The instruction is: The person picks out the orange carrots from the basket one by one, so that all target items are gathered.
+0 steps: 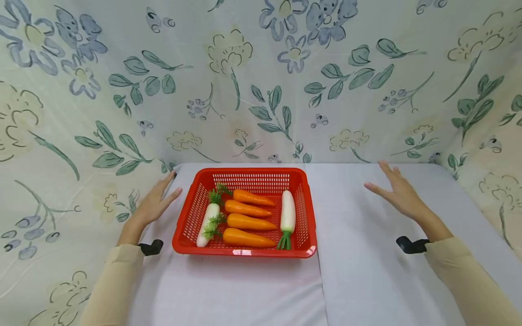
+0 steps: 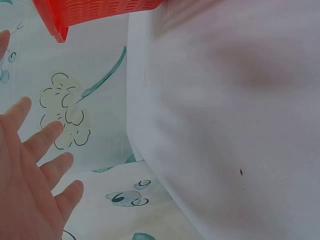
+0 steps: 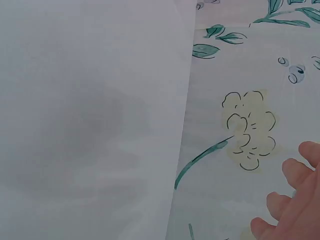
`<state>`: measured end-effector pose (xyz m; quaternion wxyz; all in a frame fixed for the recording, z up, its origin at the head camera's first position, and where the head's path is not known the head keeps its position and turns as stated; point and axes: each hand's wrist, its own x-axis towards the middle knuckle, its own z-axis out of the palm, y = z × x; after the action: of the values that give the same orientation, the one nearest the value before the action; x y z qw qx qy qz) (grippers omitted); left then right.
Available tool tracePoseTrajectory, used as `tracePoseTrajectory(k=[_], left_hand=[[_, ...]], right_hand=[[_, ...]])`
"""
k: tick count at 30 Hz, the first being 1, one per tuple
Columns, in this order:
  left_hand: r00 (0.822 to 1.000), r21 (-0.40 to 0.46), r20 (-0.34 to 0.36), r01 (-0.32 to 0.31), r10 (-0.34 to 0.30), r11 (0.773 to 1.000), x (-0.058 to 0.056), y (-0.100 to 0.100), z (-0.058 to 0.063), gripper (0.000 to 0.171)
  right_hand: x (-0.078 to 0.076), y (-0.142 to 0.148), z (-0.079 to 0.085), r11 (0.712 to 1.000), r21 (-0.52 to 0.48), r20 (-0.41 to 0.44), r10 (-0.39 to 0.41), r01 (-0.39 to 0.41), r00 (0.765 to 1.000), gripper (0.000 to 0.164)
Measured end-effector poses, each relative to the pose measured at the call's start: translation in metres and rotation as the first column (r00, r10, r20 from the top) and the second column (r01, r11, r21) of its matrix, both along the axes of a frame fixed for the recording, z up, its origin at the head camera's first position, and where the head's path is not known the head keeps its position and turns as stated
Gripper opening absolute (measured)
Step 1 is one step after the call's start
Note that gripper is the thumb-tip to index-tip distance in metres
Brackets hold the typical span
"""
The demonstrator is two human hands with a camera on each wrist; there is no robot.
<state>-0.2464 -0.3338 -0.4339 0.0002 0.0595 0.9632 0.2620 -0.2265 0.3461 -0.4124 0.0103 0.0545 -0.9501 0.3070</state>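
Note:
A red plastic basket [image 1: 244, 251] stands on the white table, left of the middle in the head view. Several orange carrots [image 1: 248, 222] with leafy tops lie side by side in it, pointing right. One white radish [image 1: 209, 222] lies along the left side of the basket, partly behind carrot greens. Another white radish [image 1: 287, 213] lies at the right, green stem toward the front. Left of the basket, my left hand [image 1: 152, 203] is held in the air, fingers spread, holding nothing. Far to the right, my right hand [image 1: 399, 194] hovers over the table with fingers extended, touching nothing.
White cloth [image 1: 253, 290] covers the table, with a seam running front to back right of the basket. Floral curtains [image 1: 228, 113] hang behind the table and at both sides. A dark wrist strap mount [image 1: 409, 245] sits on the right wrist, another [image 1: 152, 247] on the left.

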Motion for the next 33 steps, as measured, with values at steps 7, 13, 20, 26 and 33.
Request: tracePoseTrajectory(k=[7, 13, 20, 26, 33], left_hand=[[1.0, 0.105, 0.023, 0.005, -0.007, 0.995, 0.002, 0.003, -0.002, 0.079], [0.998, 0.25, 0.048, 0.022, -0.035, 0.968, 0.008, 0.008, -0.004, 0.075], [0.987, 0.455, 0.08, 0.086, -0.137, 0.886, 0.013, 0.016, -0.006, 0.07], [0.976, 0.531, 0.117, 0.096, -0.185, 0.842, 0.015, 0.023, -0.005, 0.07], [0.965, 0.581, 0.16, 0.078, -0.207, 0.81, 0.019, 0.026, -0.009, 0.071]], right_hand=[[-0.005, -0.019, 0.013, 0.997, -0.075, 0.03, 0.038, -0.036, 0.999, 0.094], [-0.008, -0.038, 0.024, 0.989, -0.122, 0.032, 0.087, -0.082, 0.996, 0.091], [-0.015, -0.065, 0.034, 0.983, -0.141, -0.001, 0.117, -0.116, 0.993, 0.089], [-0.022, -0.085, 0.042, 0.971, -0.18, -0.027, 0.152, -0.155, 0.988, 0.087], [-0.025, -0.117, 0.059, 0.928, -0.289, -0.055, 0.228, -0.234, 0.972, 0.087]])
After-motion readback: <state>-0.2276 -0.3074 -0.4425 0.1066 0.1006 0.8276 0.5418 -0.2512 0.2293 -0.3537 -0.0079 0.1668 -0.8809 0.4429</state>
